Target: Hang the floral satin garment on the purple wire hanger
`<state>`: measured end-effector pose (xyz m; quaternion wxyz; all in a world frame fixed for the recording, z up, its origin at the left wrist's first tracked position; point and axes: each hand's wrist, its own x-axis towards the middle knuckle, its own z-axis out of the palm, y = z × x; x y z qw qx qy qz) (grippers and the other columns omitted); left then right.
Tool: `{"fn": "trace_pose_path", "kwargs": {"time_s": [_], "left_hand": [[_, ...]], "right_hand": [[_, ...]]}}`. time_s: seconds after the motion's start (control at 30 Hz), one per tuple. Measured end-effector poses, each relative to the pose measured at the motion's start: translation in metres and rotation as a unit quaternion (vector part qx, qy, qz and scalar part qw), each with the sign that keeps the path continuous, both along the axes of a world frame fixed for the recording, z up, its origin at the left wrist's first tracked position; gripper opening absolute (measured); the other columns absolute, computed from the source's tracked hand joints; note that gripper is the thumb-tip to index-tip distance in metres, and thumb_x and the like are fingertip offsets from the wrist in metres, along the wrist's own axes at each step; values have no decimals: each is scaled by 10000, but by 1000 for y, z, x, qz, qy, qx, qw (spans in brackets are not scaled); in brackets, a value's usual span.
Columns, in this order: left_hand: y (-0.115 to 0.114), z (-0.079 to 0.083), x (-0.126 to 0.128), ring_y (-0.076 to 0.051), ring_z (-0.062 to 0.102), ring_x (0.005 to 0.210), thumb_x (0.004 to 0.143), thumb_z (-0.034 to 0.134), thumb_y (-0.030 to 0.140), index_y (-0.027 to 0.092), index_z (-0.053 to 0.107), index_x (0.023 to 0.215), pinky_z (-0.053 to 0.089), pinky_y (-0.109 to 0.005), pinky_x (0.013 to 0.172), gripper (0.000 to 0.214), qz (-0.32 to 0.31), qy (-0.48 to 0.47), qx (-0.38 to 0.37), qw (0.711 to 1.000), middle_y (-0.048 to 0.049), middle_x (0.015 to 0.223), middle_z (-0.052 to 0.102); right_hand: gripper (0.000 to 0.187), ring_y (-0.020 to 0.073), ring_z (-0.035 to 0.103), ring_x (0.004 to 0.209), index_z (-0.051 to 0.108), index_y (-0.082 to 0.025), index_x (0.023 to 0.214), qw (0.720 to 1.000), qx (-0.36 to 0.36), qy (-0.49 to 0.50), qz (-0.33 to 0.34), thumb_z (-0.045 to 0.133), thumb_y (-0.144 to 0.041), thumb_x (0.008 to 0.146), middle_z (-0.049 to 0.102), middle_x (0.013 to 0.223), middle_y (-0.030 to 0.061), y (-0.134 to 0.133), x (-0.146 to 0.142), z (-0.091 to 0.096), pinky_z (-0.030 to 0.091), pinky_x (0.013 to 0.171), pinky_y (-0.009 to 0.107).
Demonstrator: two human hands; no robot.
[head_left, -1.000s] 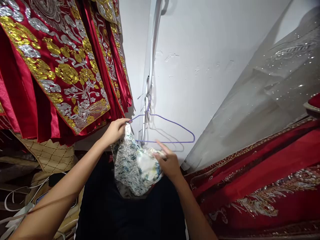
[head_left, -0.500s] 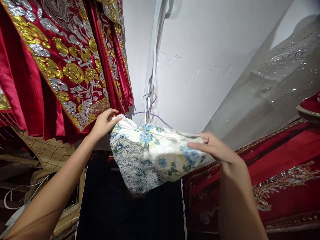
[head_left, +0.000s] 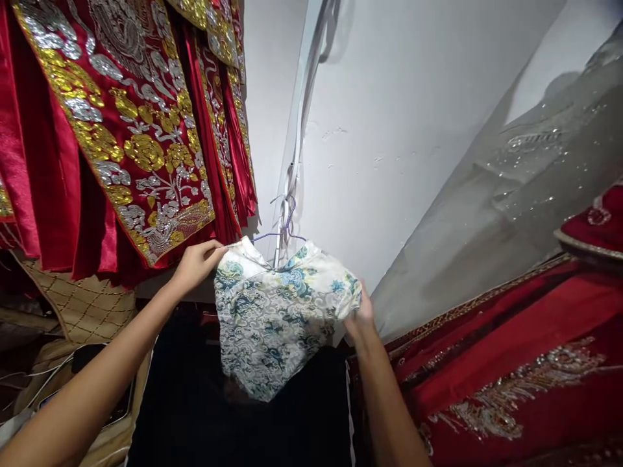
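A white blouse with a blue and green floral print (head_left: 275,324) is on a thin purple wire hanger (head_left: 291,214), whose hook rises above the collar. My left hand (head_left: 197,264) pinches the blouse's left shoulder, thumb and fingers closed on the cloth. At the opposite shoulder, my right hand (head_left: 361,314) is behind or inside the sleeve edge. Cloth covers most of its fingers and the hand is somewhat blurred, so its grip is hidden.
Red garments with gold and silver embroidery (head_left: 146,149) hang at the left. A pale glittering fabric (head_left: 462,214) slants down the right, above red beaded cloth (head_left: 516,337). Dark fabric (head_left: 243,434) lies below the blouse. A white strip (head_left: 302,97) runs up the wall.
My right hand has moved left and down, from the outstretched side of the blouse to its shoulder. The blouse now hangs straighter, with its collar and front showing. My left hand stays at its shoulder.
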<state>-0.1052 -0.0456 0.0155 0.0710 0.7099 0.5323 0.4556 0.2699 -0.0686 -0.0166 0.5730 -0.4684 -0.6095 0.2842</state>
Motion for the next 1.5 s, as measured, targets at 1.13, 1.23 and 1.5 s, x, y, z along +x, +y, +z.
{"fn": "trace_pose_path", "kwargs": {"time_s": [1.13, 1.23, 1.5], "left_hand": [[-75, 68, 101, -267, 606, 1197, 998, 430, 416, 207, 759, 996, 469, -393, 1028, 390, -383, -59, -47, 921, -97, 1237, 683], [-75, 65, 114, -299, 606, 1210, 975, 440, 506, 180, 766, 926, 500, -436, 1010, 464, -421, -150, -48, 893, -134, 1236, 683], [-21, 39, 71, -240, 587, 1259, 993, 251, 598, 239, 510, 1380, 504, -406, 1036, 587, -290, -296, -90, 906, -89, 1415, 575]], "right_hand": [[462, 266, 529, 1217, 611, -275, 1256, 989, 72, -102, 84, 665, -469, 840, 603, 1280, 84, -61, -47, 62, 415, 1035, 420], [382, 267, 561, 1144, 649, -240, 1138, 991, 35, -69, 107, 592, -512, 876, 635, 1191, 89, -18, -38, 28, 450, 968, 407], [367, 139, 570, 606, 594, -188, 784, 964, -42, 192, 178, 725, -531, 764, 608, 684, -15, 17, -41, 48, 451, 604, 254]]}}
